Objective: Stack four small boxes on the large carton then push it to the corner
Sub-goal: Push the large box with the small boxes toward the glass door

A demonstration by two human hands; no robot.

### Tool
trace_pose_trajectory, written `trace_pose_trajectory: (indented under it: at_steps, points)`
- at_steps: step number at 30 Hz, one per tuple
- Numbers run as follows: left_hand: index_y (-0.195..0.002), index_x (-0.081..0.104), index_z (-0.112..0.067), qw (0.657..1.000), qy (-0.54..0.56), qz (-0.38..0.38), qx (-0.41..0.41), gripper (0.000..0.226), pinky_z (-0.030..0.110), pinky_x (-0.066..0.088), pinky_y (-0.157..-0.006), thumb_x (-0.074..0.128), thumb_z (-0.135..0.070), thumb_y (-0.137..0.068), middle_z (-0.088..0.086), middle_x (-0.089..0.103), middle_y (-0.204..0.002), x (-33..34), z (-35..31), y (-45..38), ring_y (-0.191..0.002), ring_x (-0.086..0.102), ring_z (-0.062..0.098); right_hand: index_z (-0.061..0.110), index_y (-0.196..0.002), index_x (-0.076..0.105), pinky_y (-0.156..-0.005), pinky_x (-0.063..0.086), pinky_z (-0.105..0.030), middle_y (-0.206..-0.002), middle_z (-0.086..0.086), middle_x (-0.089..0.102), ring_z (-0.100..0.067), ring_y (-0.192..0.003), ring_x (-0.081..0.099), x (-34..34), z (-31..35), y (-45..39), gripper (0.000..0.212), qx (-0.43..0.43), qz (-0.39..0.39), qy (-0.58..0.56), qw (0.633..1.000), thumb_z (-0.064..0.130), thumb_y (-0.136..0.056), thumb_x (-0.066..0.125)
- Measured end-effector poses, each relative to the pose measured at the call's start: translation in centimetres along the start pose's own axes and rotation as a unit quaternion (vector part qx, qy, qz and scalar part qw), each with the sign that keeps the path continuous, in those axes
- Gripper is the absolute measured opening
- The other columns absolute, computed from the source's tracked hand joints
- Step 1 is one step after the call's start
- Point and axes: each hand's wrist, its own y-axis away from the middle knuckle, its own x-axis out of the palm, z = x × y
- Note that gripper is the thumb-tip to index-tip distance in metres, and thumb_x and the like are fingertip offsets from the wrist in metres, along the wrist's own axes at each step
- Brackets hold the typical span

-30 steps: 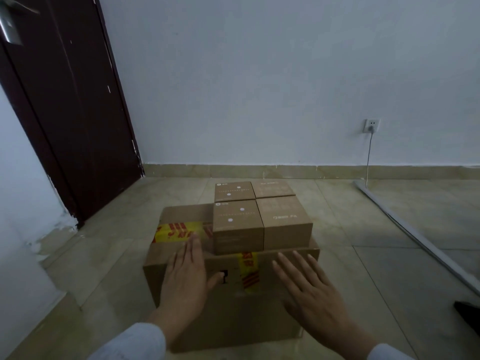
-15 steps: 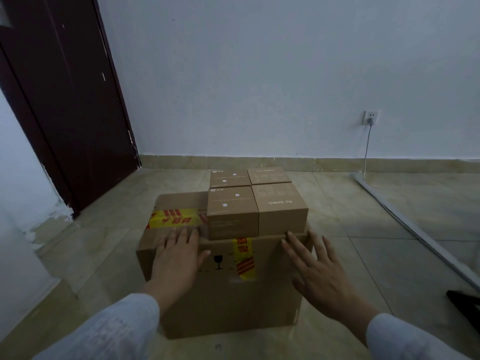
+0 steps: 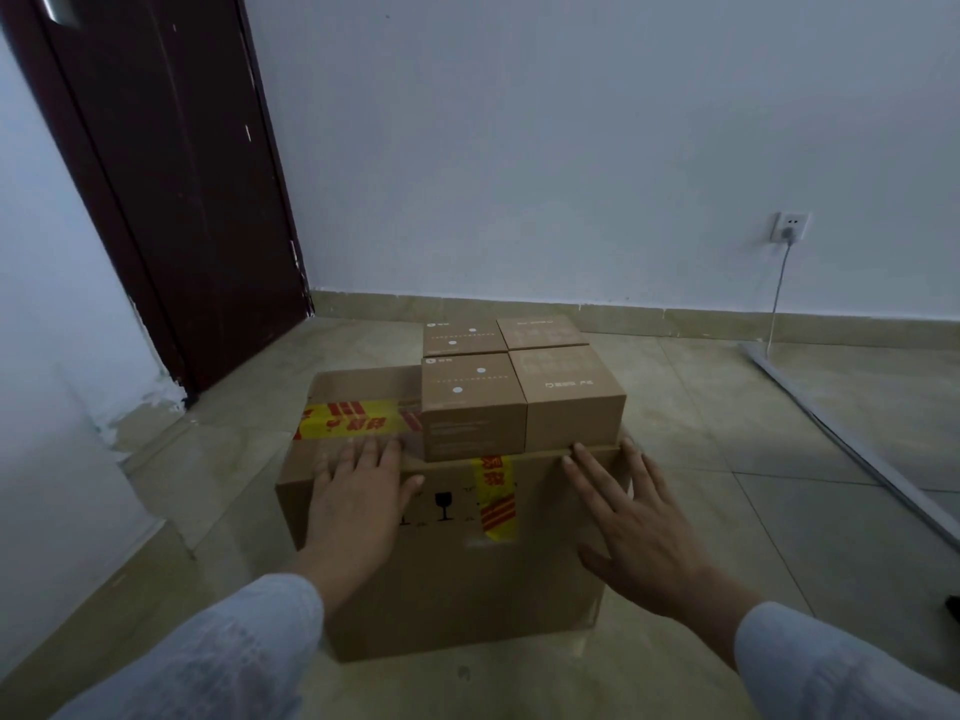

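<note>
My left hand (image 3: pixel 358 504) and right hand (image 3: pixel 636 522) lie flat, fingers spread, gripping nothing, against the carton (image 3: pixel 457 579) on the floor (image 3: pixel 779 511); four boxes (image 3: pixel 519 387) sit on its top.

A dark reddish-brown wooden door (image 3: pixel 171 189) stands shut at the left of a pale blue-white plastered wall (image 3: pixel 519 148), its paint flaked near the lower edge. A beige tiled skirting strip (image 3: pixel 701 322) runs along the foot of the wall above a glossy beige tiled floor (image 3: pixel 779 511). At right, a white wall socket (image 3: pixel 791 227) holds a plug, its thin white cable (image 3: pixel 776 298) dropping to the floor. Near it, a long pale grey bar (image 3: pixel 852 449) lies diagonally across the tiles.
</note>
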Motion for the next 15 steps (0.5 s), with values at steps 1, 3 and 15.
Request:
trace_pose_trajectory:
  at_steps: [1,3,15]
  points:
    - [-0.142,0.026,-0.025,1.000,0.001,-0.002,-0.002,0.057,0.050,0.016,-0.116,0.025,-0.052,-0.093,0.004,0.033,-0.152,-0.1,0.3,0.1,-0.142,0.024,0.027,0.021,-0.148,0.014,-0.106,0.014,-0.051,-0.150,-0.005,0.033,-0.044,-0.135,0.016,0.0,0.3,-0.2,0.090,-0.003,-0.001,0.004,1.000,0.064,-0.073,0.038]
    - [-0.142,0.027,-0.025,1.000,0.003,-0.003,-0.011,0.056,0.050,0.017,-0.116,0.025,-0.052,-0.093,0.004,0.034,-0.152,-0.4,1.3,0.5,-0.142,0.025,0.027,0.021,-0.148,0.016,-0.108,0.019,-0.054,-0.149,-0.006,0.036,-0.045,-0.134,0.017,0.0,1.3,-0.7,0.089,-0.010,-0.003,0.006,1.000,0.065,-0.073,0.037]
    - [-0.143,0.025,-0.027,0.997,0.006,0.006,-0.083,0.057,0.050,0.020,-0.115,0.027,-0.053,-0.092,0.003,0.030,-0.154,-2.3,7.8,4.6,-0.142,0.023,0.027,0.021,-0.148,0.013,-0.099,0.028,-0.062,-0.145,-0.007,0.029,-0.052,-0.131,0.020,-1.4,9.8,-2.9,0.090,-0.013,-0.030,-0.052,0.998,0.064,-0.073,0.039]
